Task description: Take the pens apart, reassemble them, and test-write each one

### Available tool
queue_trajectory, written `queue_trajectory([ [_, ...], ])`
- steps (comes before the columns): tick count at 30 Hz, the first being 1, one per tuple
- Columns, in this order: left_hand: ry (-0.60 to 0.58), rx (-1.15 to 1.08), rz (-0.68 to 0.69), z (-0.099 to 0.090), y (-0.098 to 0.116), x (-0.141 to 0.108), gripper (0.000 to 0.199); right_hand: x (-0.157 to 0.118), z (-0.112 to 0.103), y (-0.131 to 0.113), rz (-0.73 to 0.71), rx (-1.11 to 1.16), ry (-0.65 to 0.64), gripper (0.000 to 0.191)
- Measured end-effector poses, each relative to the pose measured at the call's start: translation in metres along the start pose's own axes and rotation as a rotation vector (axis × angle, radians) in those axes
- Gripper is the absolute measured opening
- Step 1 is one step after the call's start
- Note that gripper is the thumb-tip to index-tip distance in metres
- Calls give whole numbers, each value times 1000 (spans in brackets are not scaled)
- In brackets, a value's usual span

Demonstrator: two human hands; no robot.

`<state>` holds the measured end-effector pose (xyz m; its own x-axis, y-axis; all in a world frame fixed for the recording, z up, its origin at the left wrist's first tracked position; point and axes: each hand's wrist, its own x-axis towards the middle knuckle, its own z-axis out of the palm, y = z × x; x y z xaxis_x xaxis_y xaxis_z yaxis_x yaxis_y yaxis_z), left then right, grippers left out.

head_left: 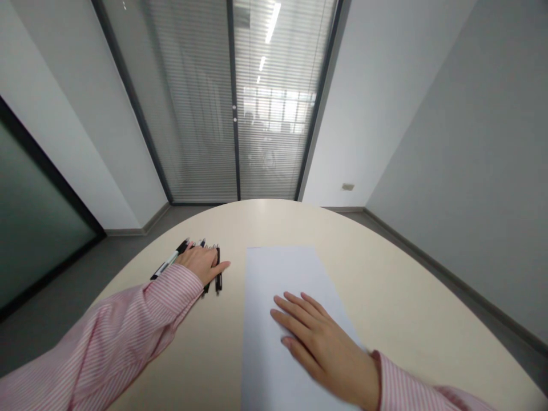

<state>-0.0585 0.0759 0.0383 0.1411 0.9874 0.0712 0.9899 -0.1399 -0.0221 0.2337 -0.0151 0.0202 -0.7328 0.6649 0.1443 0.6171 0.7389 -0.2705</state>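
Note:
My left hand (199,262) rests over a group of pens at the left of the table, thumb stretched out to the right and fingers lying across them. A black pen (218,281) shows upright in the view beside the thumb. A white and black pen (166,265) sticks out on the other side of the hand; the pens in between are mostly covered. Over a blank white sheet of paper (278,271) my right hand (323,348) is spread palm down, fingers pointing to the upper left. Whether that palm presses on the sheet I cannot tell.
The pale round-edged table (398,302) curves away in front of me. Beyond it stand a dark-framed glass partition with blinds (197,131) and white walls. A small wall plate (348,186) is low on the right wall. Grey floor surrounds the table.

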Motion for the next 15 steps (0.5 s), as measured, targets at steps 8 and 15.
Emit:
queue_trajectory([
  [8,-19,-179,-99,5,-4,5,36,0,-1,0,8,-11,-38,42],
  [15,8,-698,-123,-3,4,1,32,0,-2,0,13,-10,-32,42],
])
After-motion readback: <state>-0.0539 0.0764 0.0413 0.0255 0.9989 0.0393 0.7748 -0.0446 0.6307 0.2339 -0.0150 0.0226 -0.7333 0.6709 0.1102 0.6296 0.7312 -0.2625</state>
